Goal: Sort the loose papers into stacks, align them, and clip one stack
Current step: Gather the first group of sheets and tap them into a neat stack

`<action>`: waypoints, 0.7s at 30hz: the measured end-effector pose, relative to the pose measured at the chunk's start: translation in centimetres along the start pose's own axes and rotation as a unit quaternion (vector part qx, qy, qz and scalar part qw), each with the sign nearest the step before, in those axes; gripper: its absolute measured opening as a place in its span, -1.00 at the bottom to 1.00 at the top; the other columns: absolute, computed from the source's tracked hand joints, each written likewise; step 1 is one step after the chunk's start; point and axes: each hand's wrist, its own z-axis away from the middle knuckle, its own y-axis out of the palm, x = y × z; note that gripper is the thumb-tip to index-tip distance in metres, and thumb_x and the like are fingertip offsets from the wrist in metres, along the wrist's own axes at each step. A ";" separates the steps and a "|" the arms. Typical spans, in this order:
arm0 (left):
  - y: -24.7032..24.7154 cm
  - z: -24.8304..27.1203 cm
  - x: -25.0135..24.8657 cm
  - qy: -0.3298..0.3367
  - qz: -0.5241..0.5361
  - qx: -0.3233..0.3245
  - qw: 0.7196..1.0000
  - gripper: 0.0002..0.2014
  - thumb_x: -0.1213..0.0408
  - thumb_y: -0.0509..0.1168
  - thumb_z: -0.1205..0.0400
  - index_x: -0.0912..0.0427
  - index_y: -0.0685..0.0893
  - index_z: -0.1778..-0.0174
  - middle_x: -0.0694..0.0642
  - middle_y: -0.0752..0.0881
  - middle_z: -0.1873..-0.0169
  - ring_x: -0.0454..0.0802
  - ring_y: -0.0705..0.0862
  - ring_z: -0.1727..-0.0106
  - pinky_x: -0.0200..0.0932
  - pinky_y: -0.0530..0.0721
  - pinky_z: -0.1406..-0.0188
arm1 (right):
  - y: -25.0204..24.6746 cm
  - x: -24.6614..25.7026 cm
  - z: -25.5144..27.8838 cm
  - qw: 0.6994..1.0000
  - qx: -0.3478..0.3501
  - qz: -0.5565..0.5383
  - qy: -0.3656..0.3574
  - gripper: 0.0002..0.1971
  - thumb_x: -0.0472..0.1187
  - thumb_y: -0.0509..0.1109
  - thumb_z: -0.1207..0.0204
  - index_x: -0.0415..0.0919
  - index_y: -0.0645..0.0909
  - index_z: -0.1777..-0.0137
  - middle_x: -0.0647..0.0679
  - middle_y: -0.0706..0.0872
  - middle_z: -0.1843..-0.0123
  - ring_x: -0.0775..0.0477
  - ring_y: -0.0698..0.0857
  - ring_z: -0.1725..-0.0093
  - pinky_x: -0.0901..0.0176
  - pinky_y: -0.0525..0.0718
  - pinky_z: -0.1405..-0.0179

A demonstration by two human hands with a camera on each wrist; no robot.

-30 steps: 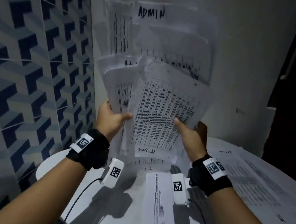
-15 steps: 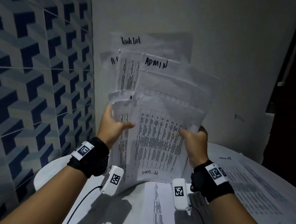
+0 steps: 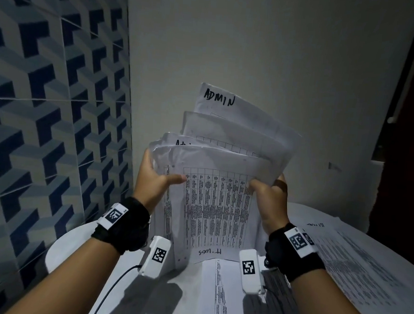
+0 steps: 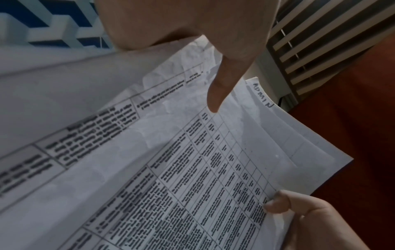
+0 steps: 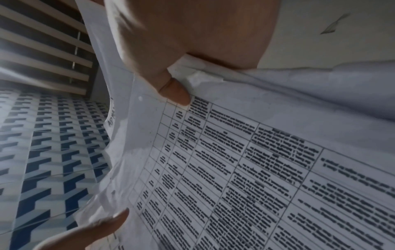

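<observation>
Both hands hold one uneven stack of printed papers upright above the white table. My left hand grips its left edge, thumb across the front sheet. My right hand grips the right edge the same way. The front sheet is a printed table, upside down. Sheets behind stick out higher, and the rearmost one is headed ADMIN. In the left wrist view my left thumb lies on the papers; in the right wrist view my right thumb presses the sheet. No clip is visible.
More printed sheets lie flat on the table to the right, and one sheet lies under my wrists. A blue patterned tile wall stands at the left, a plain wall behind, and a dark doorway at the right.
The stack has dropped lower and its sheets have slid closer together; less paper fans out above my hands. Both hands keep their grip on the edges.
</observation>
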 end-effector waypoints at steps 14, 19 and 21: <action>-2.3 -0.4 1.7 -0.011 0.035 0.016 0.999 -0.33 0.71 0.55 -0.30 0.05 0.55 -0.22 0.27 0.74 -0.19 0.25 0.74 -0.28 0.10 0.77 -0.15 | 1.5 0.7 -1.0 0.998 0.058 -0.029 -0.009 -0.36 -0.66 0.26 -0.48 -0.09 0.46 -0.47 0.02 0.69 0.03 0.16 0.72 0.12 0.30 0.71 0.13; -1.5 -0.6 1.0 0.000 0.028 0.000 1.000 -0.52 0.70 0.51 -0.44 0.10 0.68 -0.12 0.10 0.84 -0.08 0.05 0.84 -0.13 0.05 0.81 -0.19 | 1.9 0.8 -1.5 0.997 0.064 0.002 -0.032 -0.47 -0.64 0.41 -0.43 -0.10 0.58 -0.28 -0.12 0.76 -0.12 0.06 0.78 -0.01 0.17 0.76 0.09; -1.4 -0.9 0.3 0.006 0.044 -0.014 0.999 -0.54 0.78 0.46 -0.43 0.15 0.69 -0.05 0.10 0.84 -0.03 0.03 0.85 -0.08 0.00 0.81 -0.19 | 1.7 1.3 -1.6 0.997 0.057 -0.017 -0.038 -0.41 -0.66 0.45 -0.41 -0.04 0.59 -0.29 0.01 0.78 -0.09 0.26 0.80 0.06 0.33 0.76 0.12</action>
